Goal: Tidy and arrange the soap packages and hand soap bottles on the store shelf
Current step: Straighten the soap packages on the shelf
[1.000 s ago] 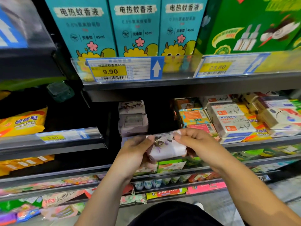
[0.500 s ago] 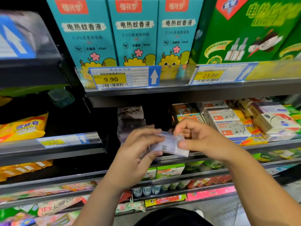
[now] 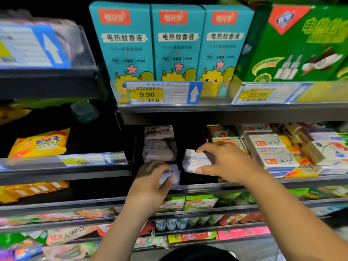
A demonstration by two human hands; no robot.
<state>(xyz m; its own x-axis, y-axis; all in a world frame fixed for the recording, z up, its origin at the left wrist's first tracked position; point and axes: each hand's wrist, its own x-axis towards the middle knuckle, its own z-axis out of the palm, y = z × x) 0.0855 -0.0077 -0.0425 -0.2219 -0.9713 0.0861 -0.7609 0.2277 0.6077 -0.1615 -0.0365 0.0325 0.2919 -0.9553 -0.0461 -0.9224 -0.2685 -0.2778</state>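
Left hand: your left hand (image 3: 150, 178) reaches into the middle shelf (image 3: 235, 185), and its fingers (image 3: 166, 182) curl round a lavender soap package (image 3: 172, 174) at the shelf's front edge.
Right hand: your right hand (image 3: 227, 161) pinches a white soap package (image 3: 195, 160), fingers on its top edge and thumb under its lower corner. You cannot tell whether it touches the shelf.
Between the fingers: the two held packages sit just beside each other, with a narrow dark gap between them.
Above your left fingers: a stack of wrapped packages (image 3: 159, 144), two of them, one on the other.
Beyond your right fingers: goat soap boxes (image 3: 271, 155) piled several high, packed close with other boxed soaps. The count is unclear.
Upper shelf: three teal boxes (image 3: 177, 44) stand upright side by side, with a green box (image 3: 301, 44) to their right. A price tag (image 3: 146, 94) reading 9.90 is on the rail below.
Far from your left fingers: one yellow sulfur soap bag (image 3: 40, 144) lies in the neighbouring bay.
Room: dim store shelving, with more packaged goods on the rows under your arms.
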